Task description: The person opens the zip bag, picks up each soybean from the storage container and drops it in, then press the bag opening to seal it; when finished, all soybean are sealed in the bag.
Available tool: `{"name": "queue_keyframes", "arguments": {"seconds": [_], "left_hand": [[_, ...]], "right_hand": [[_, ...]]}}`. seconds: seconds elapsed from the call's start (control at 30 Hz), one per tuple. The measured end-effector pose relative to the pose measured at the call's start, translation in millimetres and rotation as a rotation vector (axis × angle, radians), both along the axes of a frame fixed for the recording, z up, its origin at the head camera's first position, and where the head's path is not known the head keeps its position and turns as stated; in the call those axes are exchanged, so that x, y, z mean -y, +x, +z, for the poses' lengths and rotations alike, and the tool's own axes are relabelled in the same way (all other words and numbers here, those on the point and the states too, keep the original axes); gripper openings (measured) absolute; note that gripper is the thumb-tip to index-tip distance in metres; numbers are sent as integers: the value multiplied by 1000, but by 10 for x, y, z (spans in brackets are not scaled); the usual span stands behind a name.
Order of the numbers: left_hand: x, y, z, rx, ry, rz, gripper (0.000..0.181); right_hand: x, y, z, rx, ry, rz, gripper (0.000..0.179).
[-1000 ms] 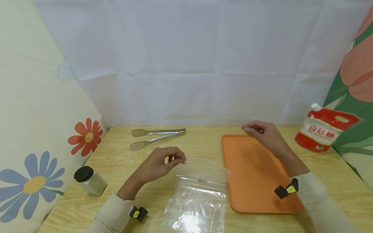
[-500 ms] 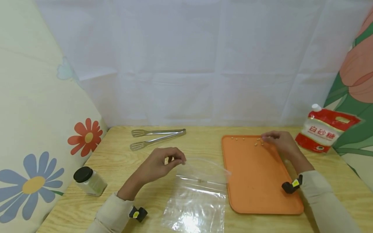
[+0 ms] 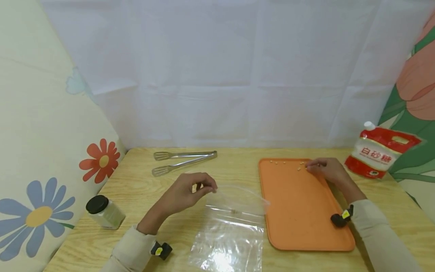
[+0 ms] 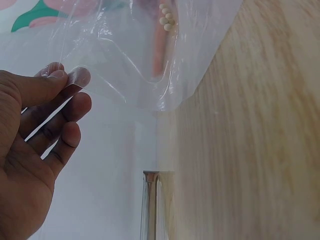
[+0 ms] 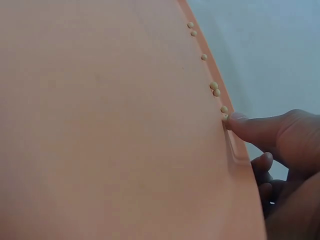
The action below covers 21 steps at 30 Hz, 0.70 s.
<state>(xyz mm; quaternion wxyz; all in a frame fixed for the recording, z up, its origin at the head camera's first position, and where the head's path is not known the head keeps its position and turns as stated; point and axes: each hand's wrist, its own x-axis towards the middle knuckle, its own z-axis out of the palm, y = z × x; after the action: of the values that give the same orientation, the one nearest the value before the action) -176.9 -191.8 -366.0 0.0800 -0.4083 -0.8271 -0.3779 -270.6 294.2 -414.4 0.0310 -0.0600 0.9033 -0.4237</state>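
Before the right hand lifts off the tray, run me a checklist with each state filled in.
1. Left hand pinching the clear bag's rim: ok.
2. Right hand at the pale beans: ok, by the far right corner.
3. Bean secure between its fingertips: cannot tell; neither view settles it.
4. Orange tray cleared of beans: not ok; several lie along its far edge.
5. Tongs clear of both hands: ok.

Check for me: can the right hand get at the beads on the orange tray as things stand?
Most likely yes: the right hand is at the far right corner of the orange tray, its thumb tip right by the nearest beads, and nothing visible blocks the others.
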Motion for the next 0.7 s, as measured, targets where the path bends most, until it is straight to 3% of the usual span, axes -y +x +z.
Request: {"name": "queue_keyframes", "arguments": {"seconds": [0.43, 0.7], "left_hand": [[-11, 18, 12, -10, 11, -9, 17], [-6, 7, 9, 0, 0, 6, 19]], "right_hand": [[32, -8, -32, -42, 97, -8, 37], [73, 5, 38, -94, 227, 8, 33]]}}
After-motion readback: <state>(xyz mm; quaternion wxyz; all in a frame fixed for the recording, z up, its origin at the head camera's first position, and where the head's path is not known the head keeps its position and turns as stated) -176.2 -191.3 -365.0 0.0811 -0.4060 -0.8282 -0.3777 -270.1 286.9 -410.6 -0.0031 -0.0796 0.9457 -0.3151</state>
